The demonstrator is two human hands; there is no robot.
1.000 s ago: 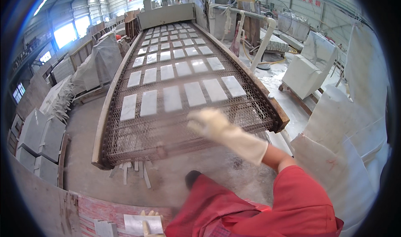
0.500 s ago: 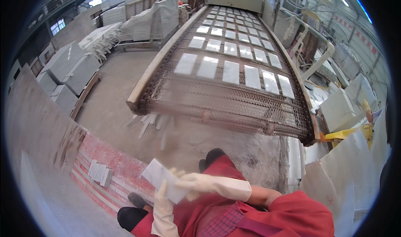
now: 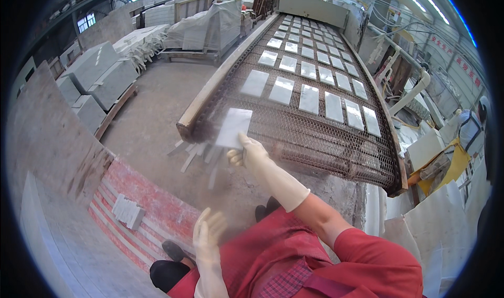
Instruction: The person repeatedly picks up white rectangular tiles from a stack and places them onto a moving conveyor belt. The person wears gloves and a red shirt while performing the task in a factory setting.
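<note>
My right hand (image 3: pixel 249 152), in a cream rubber glove, grips a white marble tile (image 3: pixel 233 127) by its near end. The tile is over the near left corner of a mesh conveyor (image 3: pixel 315 151); whether it touches the mesh, I cannot tell. Several rows of similar glossy tiles (image 3: pixel 309 99) lie flat farther up the belt. Lower down, in front of my red apron, my gloved left hand (image 3: pixel 209 228) is raised with fingers apart and nothing in it, slightly blurred.
At lower left a small stack of tiles (image 3: pixel 127 212) rests on a red-and-white striped surface (image 3: pixel 152 193). Stone slabs (image 3: pixel 94 69) stand along the left. Thin offcuts (image 3: pixel 191 153) lie on the floor beside the conveyor's corner. Upright sheets (image 3: pixel 430 224) and a yellow cloth (image 3: pixel 459 164) are at right.
The tile was between both hands near my lap. My left hand has let go, and my right arm has reached forward with the tile to the conveyor's near left corner.
</note>
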